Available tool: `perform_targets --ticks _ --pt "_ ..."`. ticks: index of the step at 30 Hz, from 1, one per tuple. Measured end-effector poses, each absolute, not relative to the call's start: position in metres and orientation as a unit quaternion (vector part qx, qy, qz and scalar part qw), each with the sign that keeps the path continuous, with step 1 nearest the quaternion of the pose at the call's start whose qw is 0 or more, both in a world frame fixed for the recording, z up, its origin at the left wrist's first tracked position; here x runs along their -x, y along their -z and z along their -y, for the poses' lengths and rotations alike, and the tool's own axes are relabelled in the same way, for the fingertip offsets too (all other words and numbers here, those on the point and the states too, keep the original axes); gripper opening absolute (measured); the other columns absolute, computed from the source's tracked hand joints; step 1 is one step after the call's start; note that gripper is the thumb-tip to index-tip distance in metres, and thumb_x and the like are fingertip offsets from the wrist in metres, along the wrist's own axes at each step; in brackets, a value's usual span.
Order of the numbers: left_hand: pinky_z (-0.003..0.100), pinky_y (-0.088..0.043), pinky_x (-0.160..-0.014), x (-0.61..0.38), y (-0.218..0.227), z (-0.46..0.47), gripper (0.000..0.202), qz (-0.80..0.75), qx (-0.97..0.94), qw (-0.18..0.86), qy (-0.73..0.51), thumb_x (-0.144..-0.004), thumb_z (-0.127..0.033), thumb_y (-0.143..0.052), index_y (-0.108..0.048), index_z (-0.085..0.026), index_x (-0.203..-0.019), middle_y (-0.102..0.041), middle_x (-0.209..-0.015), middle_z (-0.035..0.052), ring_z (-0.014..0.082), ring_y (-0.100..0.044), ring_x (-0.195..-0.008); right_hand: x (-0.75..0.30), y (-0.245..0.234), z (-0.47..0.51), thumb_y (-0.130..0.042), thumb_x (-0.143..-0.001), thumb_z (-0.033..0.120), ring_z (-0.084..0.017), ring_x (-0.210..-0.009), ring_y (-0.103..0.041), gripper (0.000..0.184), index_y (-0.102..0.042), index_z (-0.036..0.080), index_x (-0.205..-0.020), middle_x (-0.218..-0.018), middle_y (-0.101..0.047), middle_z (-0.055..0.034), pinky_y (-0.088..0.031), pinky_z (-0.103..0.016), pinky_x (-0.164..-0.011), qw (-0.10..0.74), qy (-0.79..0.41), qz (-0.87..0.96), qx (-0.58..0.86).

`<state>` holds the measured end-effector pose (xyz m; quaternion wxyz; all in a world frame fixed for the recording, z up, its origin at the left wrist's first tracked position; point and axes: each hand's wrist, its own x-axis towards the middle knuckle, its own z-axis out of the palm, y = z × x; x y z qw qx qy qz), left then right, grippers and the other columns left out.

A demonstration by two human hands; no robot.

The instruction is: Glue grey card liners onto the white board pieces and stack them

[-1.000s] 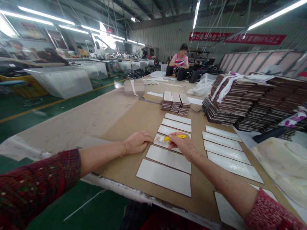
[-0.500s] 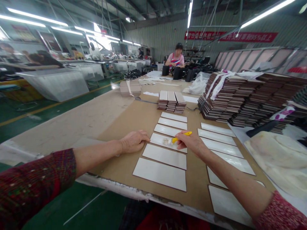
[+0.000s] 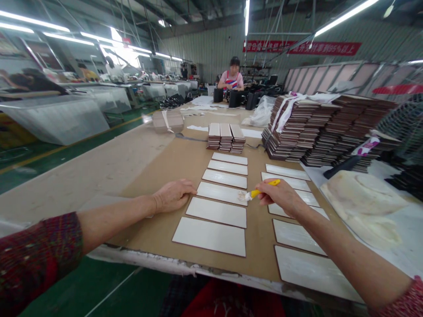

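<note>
A yellow-handled paintbrush [image 3: 263, 189] is gripped in my right hand [image 3: 279, 196], its pale bristles touching the right end of a white rectangular panel [image 3: 220, 192]. My left hand [image 3: 175, 195] lies on the table with fingers stretched out, the fingertips at that panel's left edge. The panel belongs to a column of several white panels with dark edges. Those farther away look glossy; the two nearest me, such as the front panel [image 3: 211, 236], look matte. To the right, a second column of glossy panels [image 3: 300, 232] is partly hidden by my right forearm.
Small bundled stacks of strips [image 3: 226, 137] stand beyond the columns. Tall piles of brown-edged panels [image 3: 297, 127] rise at the right, with a crumpled cream cloth [image 3: 363, 202] nearer me. A co-worker [image 3: 231, 80] is at the table's far end. The table's front edge [image 3: 158, 260] runs below.
The brush has swept from the panel's middle to its right end with my right hand. My left hand stays at the left edge. The view has shifted slightly to the right.
</note>
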<state>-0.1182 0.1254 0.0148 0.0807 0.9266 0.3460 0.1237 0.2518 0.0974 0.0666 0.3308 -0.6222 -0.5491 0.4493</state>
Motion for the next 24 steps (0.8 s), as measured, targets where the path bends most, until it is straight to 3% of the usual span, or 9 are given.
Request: perform_targets --ticks 5,9,13,24 --pt "0.035 -0.048 -0.095 0.12 -0.011 -0.127 0.038 -0.349 -0.925 0.081 -0.126 -0.08 -0.004 -0.047 -0.071 -0.022 -0.103 -0.069 -0.103 0.0045 0.0202 -0.062 -0.1 -0.248 -0.083 -0.094 -0.07 -0.074 0.031 -0.012 -0.045 -0.06 0.016 -0.069 0.015 -0.072 -0.06 -0.067 -0.0043 -0.051 -0.019 -0.044 0.378 -0.459 0.53 0.605" --pt "0.034 -0.048 -0.094 0.12 -0.01 -0.128 0.039 -0.349 -0.925 0.083 -0.125 -0.078 -0.003 -0.047 -0.071 -0.021 -0.103 -0.069 -0.102 0.0041 0.0202 -0.062 -0.099 -0.21 -0.085 -0.102 -0.065 -0.079 0.031 -0.013 -0.052 -0.065 0.017 -0.068 0.015 -0.086 -0.069 -0.07 -0.0046 -0.057 -0.022 -0.056 0.405 -0.501 0.528 0.554" --pt "0.034 -0.049 -0.093 0.12 -0.011 -0.128 0.041 -0.344 -0.927 0.085 -0.123 -0.077 -0.002 -0.046 -0.071 -0.021 -0.103 -0.069 -0.103 0.0042 0.0198 -0.063 -0.099 -0.165 -0.07 -0.116 -0.064 -0.081 0.031 -0.014 -0.055 -0.067 0.017 -0.067 0.016 -0.086 -0.071 -0.07 -0.0042 -0.058 -0.024 -0.061 0.395 -0.526 0.547 0.518" --pt "0.034 -0.048 -0.094 0.12 -0.011 -0.127 0.039 -0.352 -0.924 0.082 -0.127 -0.08 -0.003 -0.046 -0.071 -0.02 -0.104 -0.069 -0.102 0.0049 0.0206 -0.062 -0.1 -0.152 -0.043 -0.138 -0.066 -0.075 0.028 -0.016 -0.05 -0.068 0.012 -0.068 0.016 -0.075 -0.066 -0.072 -0.0041 -0.053 -0.022 -0.052 0.317 -0.489 0.581 0.568"
